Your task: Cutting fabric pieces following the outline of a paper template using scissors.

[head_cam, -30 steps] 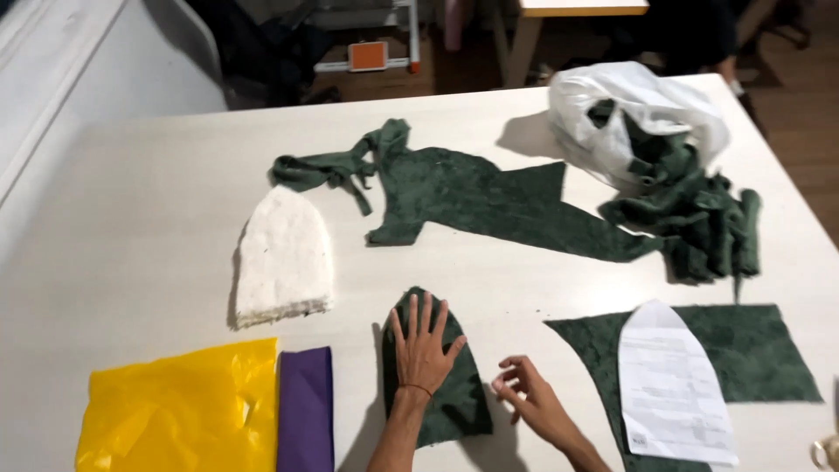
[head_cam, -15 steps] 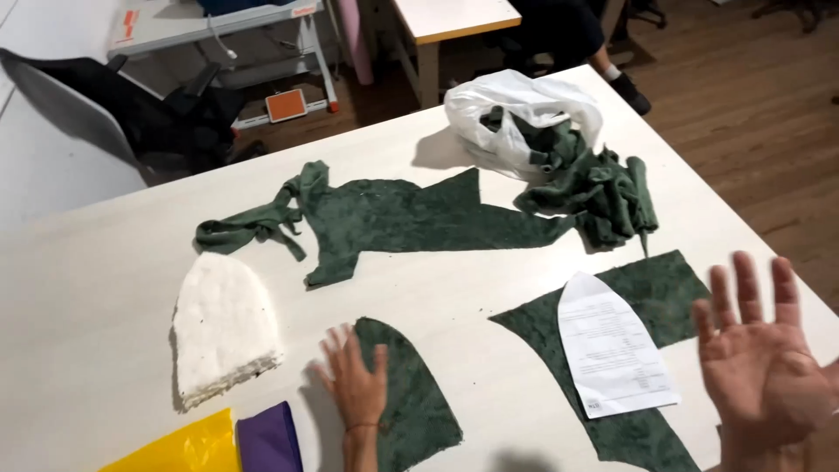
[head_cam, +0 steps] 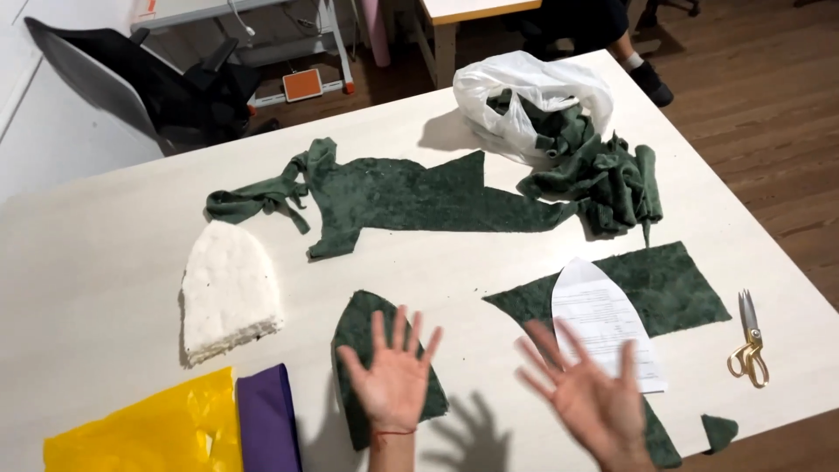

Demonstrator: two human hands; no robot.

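Both hands now hang lifted off the table, palms up and fingers spread wide, gripping nothing. The left hand (head_cam: 395, 371), flat on the arch-shaped green fabric piece (head_cam: 367, 350) half a second ago, hovers just above it, so the piece lies released on the pale table (head_cam: 105, 262). The right hand (head_cam: 590, 398) (motion-blurred) has dropped lower, over the larger green piece (head_cam: 673, 280) beside the white paper pattern (head_cam: 607, 328). Scissors (head_cam: 750, 341) lie untouched

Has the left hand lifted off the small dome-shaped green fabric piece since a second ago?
Yes. The left hand, earlier pressed flat on the green fabric piece, is now raised palm-up above it, casting a shadow on the table.
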